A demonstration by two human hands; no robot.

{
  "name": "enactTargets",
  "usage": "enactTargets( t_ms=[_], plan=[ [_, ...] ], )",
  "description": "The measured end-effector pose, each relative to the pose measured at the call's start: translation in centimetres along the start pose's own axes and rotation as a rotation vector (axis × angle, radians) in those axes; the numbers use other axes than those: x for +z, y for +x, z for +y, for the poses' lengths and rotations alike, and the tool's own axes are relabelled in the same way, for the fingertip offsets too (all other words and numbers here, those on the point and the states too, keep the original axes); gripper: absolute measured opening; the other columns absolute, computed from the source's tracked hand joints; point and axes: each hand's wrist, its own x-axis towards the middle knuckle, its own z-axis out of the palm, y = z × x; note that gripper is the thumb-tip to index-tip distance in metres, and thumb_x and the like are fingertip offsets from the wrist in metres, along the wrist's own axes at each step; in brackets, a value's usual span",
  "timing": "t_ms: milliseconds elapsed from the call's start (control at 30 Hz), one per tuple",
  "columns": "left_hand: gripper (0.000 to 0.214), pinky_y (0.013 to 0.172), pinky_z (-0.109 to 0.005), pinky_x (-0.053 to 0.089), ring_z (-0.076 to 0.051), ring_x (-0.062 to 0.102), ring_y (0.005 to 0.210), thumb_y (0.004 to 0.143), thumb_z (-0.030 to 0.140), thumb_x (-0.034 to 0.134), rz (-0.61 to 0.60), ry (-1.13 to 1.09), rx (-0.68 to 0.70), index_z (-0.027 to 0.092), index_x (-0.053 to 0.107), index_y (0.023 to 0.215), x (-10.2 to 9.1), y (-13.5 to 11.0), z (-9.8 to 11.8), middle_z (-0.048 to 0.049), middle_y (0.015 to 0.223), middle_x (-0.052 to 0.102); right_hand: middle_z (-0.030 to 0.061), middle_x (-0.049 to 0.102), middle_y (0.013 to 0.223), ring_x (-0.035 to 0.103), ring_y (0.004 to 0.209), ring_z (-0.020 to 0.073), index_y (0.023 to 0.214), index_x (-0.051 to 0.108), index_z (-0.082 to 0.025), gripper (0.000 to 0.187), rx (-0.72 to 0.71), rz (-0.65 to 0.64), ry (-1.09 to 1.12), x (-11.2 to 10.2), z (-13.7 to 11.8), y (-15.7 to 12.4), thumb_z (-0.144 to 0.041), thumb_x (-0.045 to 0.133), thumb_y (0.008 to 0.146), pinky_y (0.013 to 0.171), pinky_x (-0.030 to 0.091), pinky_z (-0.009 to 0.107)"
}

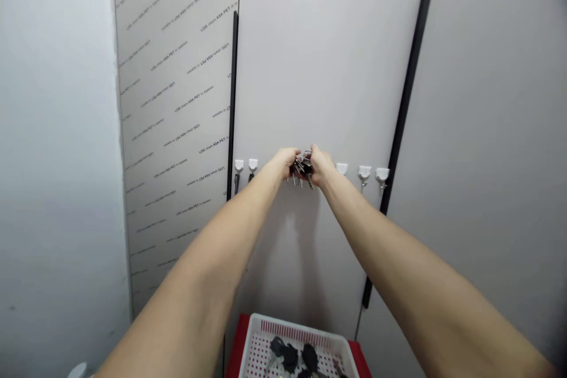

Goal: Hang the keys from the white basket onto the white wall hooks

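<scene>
Both my arms reach forward to the pale cabinet door (pixel 328 59). Between my left hand (pixel 289 160) and my right hand (pixel 319 165) is a bunch of keys (pixel 303 169), with metal blades hanging down below the fingers. Each hand is closed around part of the bunch from its own side; the fingertips are partly hidden behind the keys. White hooks run along the door in a row at hand height. A hook (pixel 342 169) is just right of my right hand, and dark slim items hang from the two left hooks (pixel 253 165).
Below stands a white perforated basket (pixel 301 331) holding several dark-headed keys (pixel 290 357), on a red surface (pixel 235 345). Long black handles (pixel 233 100) edge the door on both sides. A panel with printed film (pixel 172 106) and a white wall (pixel 57 130) are on the left.
</scene>
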Motion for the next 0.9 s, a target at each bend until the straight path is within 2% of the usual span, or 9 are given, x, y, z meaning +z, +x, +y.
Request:
enactTargets(
  t_ms=[100,233,367,433,600,700,800,900],
  plan=[
    [0.019,0.050,-0.025,0.041,-0.013,0.052,0.057,0.067,0.018,0.040,0.006,0.047,-0.130,0.010,0.041,0.051,-0.3,0.1,-0.3,-0.0017,0.053,0.048,-0.0037,0.040,0.041,0.040,0.036,0.0085,0.066,0.043,-0.016,0.020,-0.003,0.002,-0.127,0.1,0.4,0.4,-0.031,0.030,0.068,0.040,0.037,0.025],
    [0.015,0.048,-0.025,0.041,-0.013,0.052,0.054,0.063,0.017,0.046,0.012,0.054,-0.147,0.010,0.042,0.050,-0.5,-0.4,-2.0,-0.0016,0.050,0.049,-0.0023,0.043,0.041,0.041,0.036,0.0093,0.065,0.046,-0.014,0.014,-0.017,-0.018,-0.200,-0.2,2.2,0.6,-0.025,0.037,0.063,0.040,0.037,0.027],
    [0.007,0.048,-0.026,0.041,-0.011,0.049,0.048,0.059,0.015,0.049,0.043,0.028,-0.112,0.011,0.045,0.055,0.1,-1.3,-4.2,0.0003,0.048,0.048,-0.0013,0.047,0.047,0.042,0.042,0.0097,0.068,0.049,-0.015,0.020,-0.086,0.013,-0.214,-1.5,4.3,0.3,-0.028,0.035,0.063,0.042,0.036,0.024],
    [0.003,0.049,-0.025,0.041,-0.009,0.049,0.047,0.058,0.013,0.049,0.054,0.002,-0.064,0.011,0.047,0.060,0.4,-1.7,-5.0,0.0011,0.050,0.048,-0.0012,0.049,0.050,0.043,0.046,0.0099,0.066,0.052,-0.016,0.022,-0.166,0.023,-0.232,-2.1,5.1,0.1,-0.031,0.037,0.061,0.045,0.036,0.022],
    [0.026,0.055,-0.023,0.041,-0.009,0.050,0.053,0.055,0.014,0.052,0.092,-0.152,0.106,0.013,0.049,0.081,0.0,-2.8,-5.8,0.0009,0.060,0.053,-0.0014,0.052,0.054,0.045,0.053,0.0106,0.066,0.056,-0.016,0.029,-0.530,-0.018,-0.381,-2.7,5.2,-1.0,-0.037,0.036,0.062,0.051,0.035,0.021],
    [0.029,0.062,-0.022,0.040,-0.009,0.052,0.063,0.055,0.016,0.051,0.098,-0.232,0.217,0.012,0.049,0.083,-1.0,-4.3,-6.2,-0.0013,0.070,0.056,-0.0009,0.054,0.058,0.046,0.058,0.0112,0.067,0.057,-0.016,0.030,-0.633,-0.049,-0.432,-2.2,5.4,-2.6,-0.036,0.034,0.065,0.056,0.035,0.021],
    [0.027,0.066,-0.022,0.039,-0.011,0.052,0.068,0.055,0.018,0.050,0.085,-0.193,0.211,0.011,0.049,0.082,-2.5,-6.9,-8.1,-0.0026,0.073,0.057,0.0014,0.055,0.066,0.048,0.066,0.0130,0.071,0.057,-0.016,0.032,-0.574,-0.082,-0.442,-2.2,7.8,-5.0,-0.035,0.032,0.067,0.060,0.035,0.022],
    [0.022,0.067,-0.023,0.039,-0.012,0.052,0.069,0.057,0.020,0.047,0.064,-0.101,0.066,0.010,0.051,0.076,-3.8,-10.4,-12.3,-0.0039,0.071,0.058,0.0047,0.057,0.072,0.049,0.069,0.0147,0.072,0.056,-0.013,0.033,-0.400,-0.162,-0.455,-3.2,13.0,-7.7,-0.035,0.032,0.067,0.062,0.036,0.023]
  ],
)
